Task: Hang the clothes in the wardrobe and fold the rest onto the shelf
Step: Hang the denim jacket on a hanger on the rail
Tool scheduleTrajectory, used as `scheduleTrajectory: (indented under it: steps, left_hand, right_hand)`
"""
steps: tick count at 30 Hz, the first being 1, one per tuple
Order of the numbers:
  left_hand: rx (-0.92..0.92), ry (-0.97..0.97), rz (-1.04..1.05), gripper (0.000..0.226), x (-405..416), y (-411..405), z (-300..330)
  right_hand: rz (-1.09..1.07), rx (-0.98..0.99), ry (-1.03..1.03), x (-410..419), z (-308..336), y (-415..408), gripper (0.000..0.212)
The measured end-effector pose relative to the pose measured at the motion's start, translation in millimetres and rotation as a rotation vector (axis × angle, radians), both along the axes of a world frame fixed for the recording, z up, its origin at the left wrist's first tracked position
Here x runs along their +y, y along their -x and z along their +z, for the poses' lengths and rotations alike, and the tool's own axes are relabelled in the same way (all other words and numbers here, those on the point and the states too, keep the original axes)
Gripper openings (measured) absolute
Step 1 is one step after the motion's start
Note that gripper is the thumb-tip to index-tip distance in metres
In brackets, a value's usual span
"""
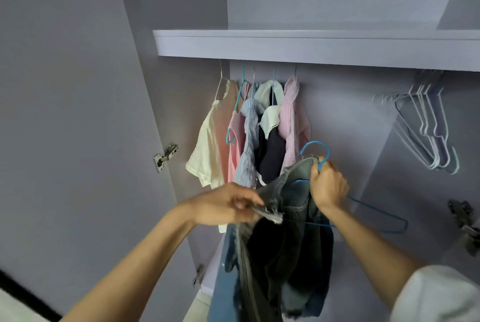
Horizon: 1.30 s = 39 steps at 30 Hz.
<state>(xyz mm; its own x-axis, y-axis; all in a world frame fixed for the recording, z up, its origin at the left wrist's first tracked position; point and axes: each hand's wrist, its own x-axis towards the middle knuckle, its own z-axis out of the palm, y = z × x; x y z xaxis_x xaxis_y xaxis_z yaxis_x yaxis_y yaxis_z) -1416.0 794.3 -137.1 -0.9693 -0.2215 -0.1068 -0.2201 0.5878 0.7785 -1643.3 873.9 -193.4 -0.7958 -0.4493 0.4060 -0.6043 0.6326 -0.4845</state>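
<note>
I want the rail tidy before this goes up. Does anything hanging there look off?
Yes: a spare blue hanger dangles low among the hung clothes, beside the pink top, well under the other hooks. The rest hang straight.

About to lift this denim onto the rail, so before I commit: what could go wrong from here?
1. The denim garment sits bunched on the blue hanger; the left hand only pinches a frayed edge, so it may slide off when raised.
2. The right hand grips both denim and the hanger's neck, so the hook could twist and miss.
3. The hung shirts are crowded; the hook may snag them.
</note>
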Motion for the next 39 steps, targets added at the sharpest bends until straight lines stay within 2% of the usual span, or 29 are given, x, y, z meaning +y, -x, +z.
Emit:
scheduleTrajectory:
  steps: [1,2,3,7,8,10,12,15,20,22,24,26,27,31,35,39]
  left_hand:
    - [-0.136,0.087,-0.086,0.01,2,2,-2]
    - [-0.239,0.165,-0.11,0.011,2,6,-8]
    - [-0.265,0.224,-0.062,0.019,2,11,-13]
    - [0.0,0.497,0.37,0.044,-11,30,-23]
    - [0.013,0.532,0.387,0.049,-12,34,-25]
    - [0.053,0.563,0.37,0.04,-12,42,-30]
    - [0.141,0.625,0.379,0.027,-12,44,-32]
    - [0.201,0.708,0.377,0.029,-18,36,-27]
    - [0.233,0.767,0.398,0.03,-35,16,-14]
    - [0.207,0.819,0.372,0.031,-37,9,-10]
    - [0.192,0.84,0.372,0.03,-38,4,-5]
    - [0.18,0.856,0.4,0.028,-40,-4,0]
    - [0.175,0.856,0.409,0.027,-41,-8,2]
    - [0.159,0.839,0.38,0.024,-39,-23,7]
    - [0.117,0.868,0.367,0.026,-36,-35,12]
    - [0.145,0.864,0.354,0.029,-34,-46,18]
  right_hand:
    - [0.04,-0.017,0.043,-1,2,-2,0.029]
    - [0.105,-0.024,0.073,-1,5,-5,0.026]
    - [0.179,-0.025,0.091,-1,8,-9,0.025]
    - [0.41,-0.079,0.135,-4,24,-22,0.018]
    - [0.446,-0.105,0.143,-5,29,-25,0.02]
    - [0.515,-0.183,0.16,-9,38,-28,0.019]
    - [0.633,-0.375,0.185,-9,48,-27,0.015]
    - [0.821,-0.672,0.103,-2,63,-17,0.004]
    - [1.003,-0.98,-0.066,7,66,5,0.037]
    - [1.036,-0.887,-0.216,2,66,6,0.038]
    - [1.011,-0.612,-0.405,-5,69,0,0.032]
    - [1.009,-0.432,-0.452,-12,70,-5,0.03]
    - [1.028,-0.439,-0.422,-14,69,-7,0.03]
    - [1.147,-0.736,-0.274,-11,67,-11,0.017]
    - [1.21,-0.739,-0.351,-17,67,-15,0.02]
    - [1.29,-1.006,-0.377,-20,70,-16,0.025]
